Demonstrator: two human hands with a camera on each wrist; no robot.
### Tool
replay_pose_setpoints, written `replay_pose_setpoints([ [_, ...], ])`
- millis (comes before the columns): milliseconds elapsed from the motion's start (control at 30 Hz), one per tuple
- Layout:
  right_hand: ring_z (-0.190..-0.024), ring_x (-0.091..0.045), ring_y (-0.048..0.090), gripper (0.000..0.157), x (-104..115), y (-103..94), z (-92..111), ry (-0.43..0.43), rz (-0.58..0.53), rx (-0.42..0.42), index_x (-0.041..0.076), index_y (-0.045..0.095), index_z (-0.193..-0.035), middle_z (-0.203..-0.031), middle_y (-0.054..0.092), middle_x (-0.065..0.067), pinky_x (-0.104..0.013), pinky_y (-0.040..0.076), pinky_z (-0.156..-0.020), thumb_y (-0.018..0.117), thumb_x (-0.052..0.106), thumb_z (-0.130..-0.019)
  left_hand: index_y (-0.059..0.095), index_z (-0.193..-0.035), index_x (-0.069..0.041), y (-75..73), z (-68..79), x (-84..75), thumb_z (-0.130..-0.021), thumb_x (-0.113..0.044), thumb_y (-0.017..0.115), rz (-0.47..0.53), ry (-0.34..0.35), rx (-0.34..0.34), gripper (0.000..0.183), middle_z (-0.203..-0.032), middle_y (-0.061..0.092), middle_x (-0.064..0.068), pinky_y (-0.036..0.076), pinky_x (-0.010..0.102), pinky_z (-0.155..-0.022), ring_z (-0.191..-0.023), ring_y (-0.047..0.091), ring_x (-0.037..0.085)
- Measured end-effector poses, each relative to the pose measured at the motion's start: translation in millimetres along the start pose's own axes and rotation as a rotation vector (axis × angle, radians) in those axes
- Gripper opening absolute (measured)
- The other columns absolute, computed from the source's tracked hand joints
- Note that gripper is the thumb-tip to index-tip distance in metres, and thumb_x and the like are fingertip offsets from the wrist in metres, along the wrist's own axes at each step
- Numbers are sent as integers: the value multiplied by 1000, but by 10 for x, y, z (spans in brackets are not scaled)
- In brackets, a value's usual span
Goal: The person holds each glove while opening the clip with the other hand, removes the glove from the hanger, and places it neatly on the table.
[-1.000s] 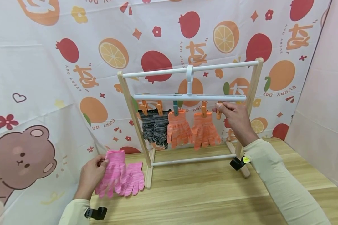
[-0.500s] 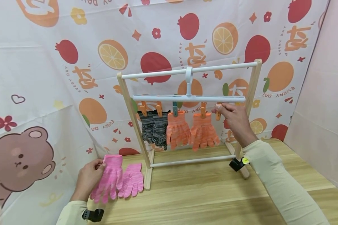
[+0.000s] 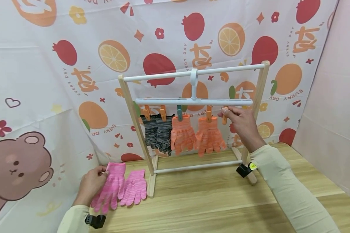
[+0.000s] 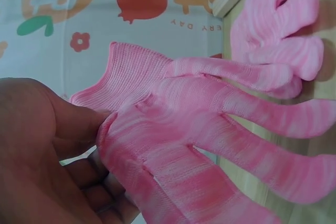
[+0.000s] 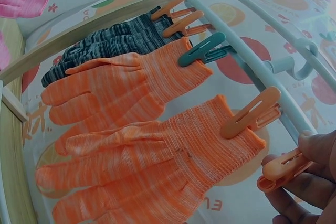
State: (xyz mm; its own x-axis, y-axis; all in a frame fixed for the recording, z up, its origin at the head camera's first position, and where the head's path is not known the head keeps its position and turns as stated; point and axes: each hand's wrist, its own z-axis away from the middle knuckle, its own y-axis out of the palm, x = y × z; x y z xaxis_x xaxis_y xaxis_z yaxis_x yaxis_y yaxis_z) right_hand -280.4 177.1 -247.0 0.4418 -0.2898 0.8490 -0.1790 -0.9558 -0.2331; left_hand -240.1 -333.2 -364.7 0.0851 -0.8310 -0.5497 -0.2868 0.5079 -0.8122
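At the left, my left hand (image 3: 91,184) pinches a pink knit glove (image 4: 157,103) by the edge near its cuff, fingers of the glove drooping. A second pink glove (image 3: 134,187) lies on the table beside it. Over at the rack, my right hand (image 3: 242,124) holds an orange clothespin (image 5: 283,169) between thumb and fingers, just below the right end of the white hanger bar (image 3: 163,102). Left of that hand, two orange gloves (image 3: 209,136) hang, one from an orange clip and one from a teal clothespin (image 5: 202,51). Grey-black gloves (image 3: 157,132) hang further left from orange clips.
The wooden rack (image 3: 134,123) with white rods (image 3: 198,166) stands on the wood-grain table (image 3: 210,200). Behind it hangs a fruit-print cloth (image 3: 163,38). A bear-print cloth (image 3: 20,161) closes off the left side, a pale wall (image 3: 332,123) the right.
My left hand has drawn the held pink glove a little left and down, apart from the other glove. My right hand keeps its place at the clothespin.
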Motion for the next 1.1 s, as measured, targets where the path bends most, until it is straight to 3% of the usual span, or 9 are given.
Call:
replay_pose_setpoints([
  [233, -112, -8, 55, 45, 26, 5, -2, 9, -20, 6, 10, 73, -125, -115, 74, -8, -30, 35, -72, 62, 46, -100, 65, -115, 9, -18, -152, 78, -98, -13, 53, -64, 69, 93, 30, -103, 64, 25, 41, 38, -66, -85, 55, 33],
  [333, -87, -8, 55, 44, 22, 14, -7, 1, -22, 4, 10, 74, -123, -115, 74, -8, -30, 33, -60, 62, 46, -100, 65, -113, 9, 3, -210, 116, -96, -11, 54, -64, 68, 130, 29, -105, 63, 27, 42, 37, -66, -85, 55, 32],
  [467, -86, -11, 55, 42, 22, 30, -13, -10, -33, 9, 10, 76, -120, -115, 74, -8, -31, 31, -56, 63, 45, -100, 65, -107, 7, 36, -249, 178, -95, -10, 54, -58, 52, 149, 23, -100, 62, 24, 40, 36, -66, -84, 54, 31],
  [533, -107, -11, 57, 42, 24, 34, -14, -8, -42, 12, 10, 76, -119, -116, 74, -9, -31, 33, -62, 63, 45, -99, 64, -106, 6, 50, -261, 211, -95, -10, 55, -55, 47, 157, 22, -99, 61, 23, 39, 36, -65, -84, 54, 31],
  [567, -107, -11, 57, 42, 21, 35, -16, -9, -38, 13, 10, 76, -118, -116, 74, -8, -31, 33, -62, 63, 46, -99, 64, -106, 6, 57, -268, 226, -96, -11, 54, -55, 45, 163, 22, -98, 61, 23, 39, 36, -65, -84, 54, 31],
  [767, -81, -13, 50, 41, -6, 40, -33, -19, -18, 10, 11, 76, -118, -118, 72, -8, -31, 29, -53, 61, 45, -100, 62, -108, 7, 119, -319, 282, -95, -12, 54, -45, 16, 208, 24, -95, 60, 20, 41, 36, -64, -83, 53, 30],
  [867, -80, -14, 47, 40, -24, 44, -43, -20, -12, 9, 11, 76, -119, -119, 72, -8, -31, 30, -56, 61, 44, -101, 61, -109, 9, 158, -336, 307, -94, -12, 55, -24, -16, 226, 26, -94, 59, 19, 41, 34, -64, -83, 53, 29],
  [1033, -104, -16, 58, 43, -62, 51, -58, -11, -16, 15, 10, 73, -125, -120, 73, -7, -31, 42, -77, 62, 44, -101, 59, -116, 15, 239, -356, 399, -95, -12, 57, 3, -50, 253, 34, -98, 60, 22, 41, 34, -65, -83, 52, 29],
  [1100, -100, -14, 60, 44, -67, 48, -56, -6, -20, 21, 10, 72, -127, -121, 72, -6, -31, 43, -79, 62, 44, -100, 58, -118, 16, 271, -365, 430, -95, -13, 57, 3, -54, 257, 37, -101, 61, 25, 42, 35, -66, -84, 53, 29],
])
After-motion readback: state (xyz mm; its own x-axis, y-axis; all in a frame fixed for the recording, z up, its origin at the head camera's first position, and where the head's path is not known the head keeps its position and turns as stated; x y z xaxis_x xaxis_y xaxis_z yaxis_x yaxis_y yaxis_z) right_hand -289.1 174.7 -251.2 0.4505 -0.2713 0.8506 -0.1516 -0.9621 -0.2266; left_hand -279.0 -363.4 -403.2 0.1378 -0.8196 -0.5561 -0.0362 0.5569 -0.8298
